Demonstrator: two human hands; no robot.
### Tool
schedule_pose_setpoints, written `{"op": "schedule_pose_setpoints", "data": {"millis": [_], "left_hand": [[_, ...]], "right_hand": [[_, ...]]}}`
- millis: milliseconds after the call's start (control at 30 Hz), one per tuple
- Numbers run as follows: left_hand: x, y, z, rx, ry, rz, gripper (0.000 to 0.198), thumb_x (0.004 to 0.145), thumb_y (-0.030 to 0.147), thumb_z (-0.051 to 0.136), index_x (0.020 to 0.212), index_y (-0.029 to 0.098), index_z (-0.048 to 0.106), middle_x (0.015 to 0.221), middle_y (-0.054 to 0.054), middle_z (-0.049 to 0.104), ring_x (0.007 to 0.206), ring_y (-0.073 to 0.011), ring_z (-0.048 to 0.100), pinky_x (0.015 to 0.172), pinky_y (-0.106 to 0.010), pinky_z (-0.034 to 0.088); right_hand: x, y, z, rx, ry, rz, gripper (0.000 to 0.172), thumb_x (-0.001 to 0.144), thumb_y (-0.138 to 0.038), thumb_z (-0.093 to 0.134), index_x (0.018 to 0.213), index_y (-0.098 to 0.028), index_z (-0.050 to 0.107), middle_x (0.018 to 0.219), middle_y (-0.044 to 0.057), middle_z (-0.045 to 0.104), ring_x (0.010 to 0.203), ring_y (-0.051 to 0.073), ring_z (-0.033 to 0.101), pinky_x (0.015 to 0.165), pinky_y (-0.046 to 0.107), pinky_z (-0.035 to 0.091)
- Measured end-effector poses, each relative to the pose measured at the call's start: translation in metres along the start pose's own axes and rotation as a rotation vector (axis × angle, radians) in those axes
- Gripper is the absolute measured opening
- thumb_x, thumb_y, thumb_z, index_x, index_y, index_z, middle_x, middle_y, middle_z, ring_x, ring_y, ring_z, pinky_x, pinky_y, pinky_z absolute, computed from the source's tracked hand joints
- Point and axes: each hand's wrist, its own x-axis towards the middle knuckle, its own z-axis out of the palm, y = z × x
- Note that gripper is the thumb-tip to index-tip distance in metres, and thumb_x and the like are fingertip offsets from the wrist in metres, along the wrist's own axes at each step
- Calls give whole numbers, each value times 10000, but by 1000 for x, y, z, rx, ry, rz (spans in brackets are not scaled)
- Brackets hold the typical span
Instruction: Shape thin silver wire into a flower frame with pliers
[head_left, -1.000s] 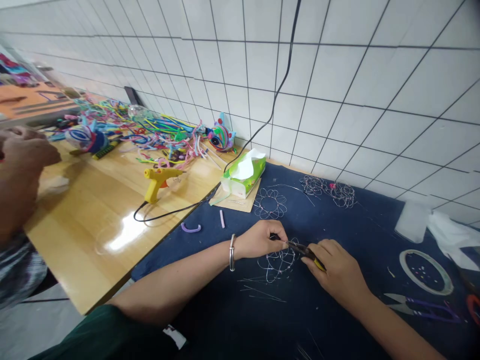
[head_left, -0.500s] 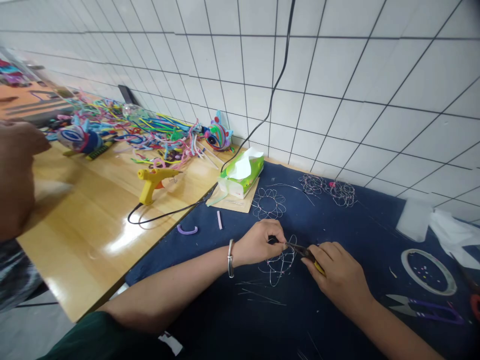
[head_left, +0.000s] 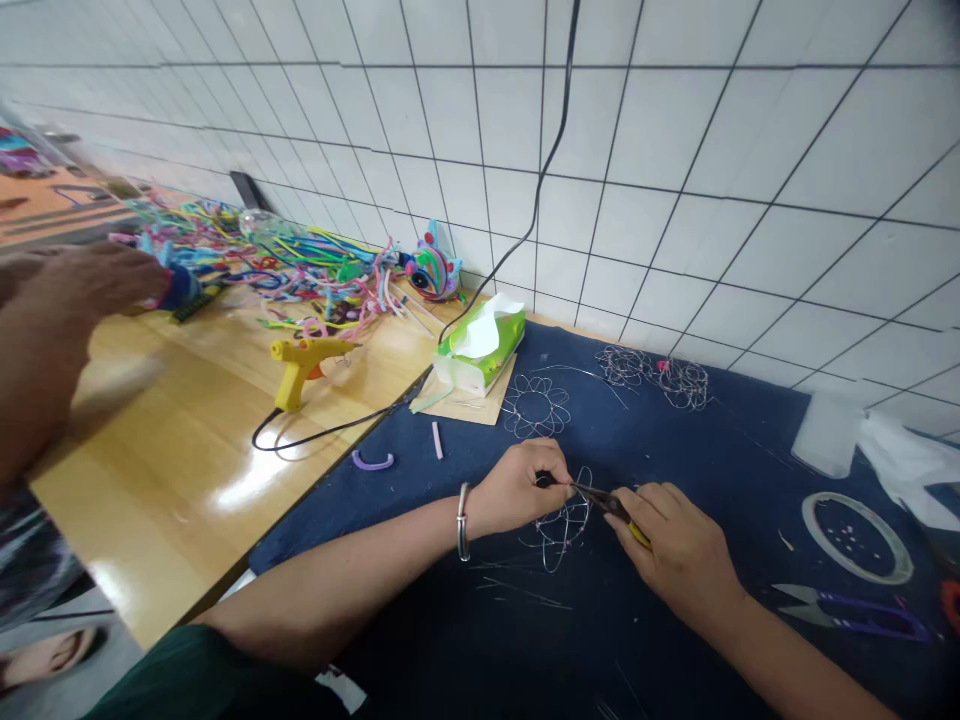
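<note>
My left hand (head_left: 527, 485) pinches part of a looped wire flower (head_left: 556, 540) between thumb and fingertips, just above the dark blue cloth. From the right, my right hand (head_left: 671, 530) grips a pair of pliers (head_left: 611, 502) with yellow handles, their dark jaws meeting the wire at my left fingertips. Exactly what the jaws bite is too small to make out. Loose cut wires (head_left: 521, 592) lie below. Behind my left hand rests another wire flower (head_left: 535, 406), laid flat. Farther back are tangled wire pieces (head_left: 682, 384) with a red bit.
Purple thread snips (head_left: 855, 610) and a white ring (head_left: 810, 535) around small beads lie at right. A tissue pack (head_left: 484, 350) stands at the back. On the wooden table (head_left: 172, 400) are a yellow glue gun (head_left: 300, 368), its cord, and pipe cleaners (head_left: 300, 260). Another person's hand (head_left: 97, 280) is at far left.
My hands, the pliers and the wire flower hold almost the same place. At far left, the other person's hand has moved right, over the blue pipe-cleaner figure. A foot now shows below.
</note>
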Motion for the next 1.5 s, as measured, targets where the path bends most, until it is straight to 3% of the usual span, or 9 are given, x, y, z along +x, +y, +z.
{"op": "schedule_pose_setpoints", "data": {"millis": [367,767,1500], "left_hand": [[-2,-1,4,48,75,9,65,700,107,576,648,139,596,701,-25,582,658,-114,540,664,-267,454],[-3,-1,5,263,236,168,96,648,74,559,645,161,599,696,-26,575,728,-155,537,768,-358,428],[-4,1,12,222,217,113,88,691,87,563,660,165,588,692,-28,564,719,-150,531,731,-333,450]], "right_hand": [[0,1,1,-18,-4,21,229,832,-313,505,989,-168,586,791,48,547,741,156,481,685,290,385],[-1,0,2,-34,23,20,230,825,-319,517,975,-159,584,791,53,542,751,159,483,699,298,392],[-3,-3,5,15,42,63,218,838,-311,491,948,-156,599,764,51,532,741,148,496,660,266,394]]}}
